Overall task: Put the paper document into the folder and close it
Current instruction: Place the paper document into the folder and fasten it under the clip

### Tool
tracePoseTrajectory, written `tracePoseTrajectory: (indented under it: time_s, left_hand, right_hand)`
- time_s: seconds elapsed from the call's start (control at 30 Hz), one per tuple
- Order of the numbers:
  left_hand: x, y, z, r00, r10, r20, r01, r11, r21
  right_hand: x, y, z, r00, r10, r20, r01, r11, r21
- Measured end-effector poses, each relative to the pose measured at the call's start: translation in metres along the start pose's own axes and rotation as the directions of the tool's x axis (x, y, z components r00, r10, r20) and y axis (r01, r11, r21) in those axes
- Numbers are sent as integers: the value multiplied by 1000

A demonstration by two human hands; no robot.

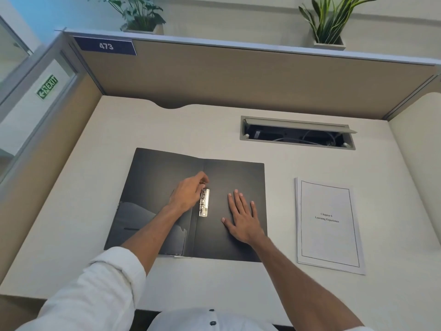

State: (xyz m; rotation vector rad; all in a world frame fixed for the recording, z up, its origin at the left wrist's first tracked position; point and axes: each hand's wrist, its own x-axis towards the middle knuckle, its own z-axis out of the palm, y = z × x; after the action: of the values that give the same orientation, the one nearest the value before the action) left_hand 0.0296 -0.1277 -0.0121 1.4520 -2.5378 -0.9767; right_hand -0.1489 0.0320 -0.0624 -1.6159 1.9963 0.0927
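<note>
From the head camera, the black folder [167,187] lies open and flat on the desk [238,283], and everything else is best placed from it. The metal clip [204,202] sits along its spine, its long axis running away from the person; the left hand [187,194] is on the clip's far end with fingers pinched narrow (whether it has the lever in a firm hold I cannot tell); the right hand [243,217] lies flat and spread wide on the folder's right leaf, gripping nothing. The paper document [328,224] lies well apart to the right of the folder, untouched; its long axis runs nearly parallel to the folder's spine, title page up, text reading upright toward the person.

Risks, as I judge them: the sprung clip could snap back on the fingertips if the pinch slips; the folder could skid if the flat hand eases off; the loose sheets could fan out or enter crooked and jam under the clip.
</note>
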Motion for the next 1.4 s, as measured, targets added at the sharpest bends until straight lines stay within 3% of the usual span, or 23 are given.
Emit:
tracePoseTrajectory:
  time_s: [0.13,0.27,0.53,0.77,0.93,1.2,1.4]
  left_hand:
    - [2,1,6,999,-20,-34,21,998,52]
    - [-5,-10,12,997,45,58,-58,968,246]
    - [-6,-26,19,989,63,134,-117,887,447]
    - [-8,-15,21,992,91,88,-120,899,420]
    - [-7,22,39,991,125,38,-130,923,363]
    - [-12,123,108,954,294,59,-299,918,260]
    - [-15,195,166,949,286,130,-312,910,274]
  right_hand:
    - [2,2,3,1000,-4,-13,4,1000,-3]
    - [3,2,7,999,0,-34,-1,1000,-13]
    - [3,3,12,998,-1,-56,0,1000,-15]
    - [-2,5,2,999,-25,-42,28,997,68]
    - [-20,25,-9,984,-6,-177,24,994,105]
    - [-78,108,-23,922,207,-328,-163,974,157]
    - [-123,176,-31,838,410,-361,-347,910,227]
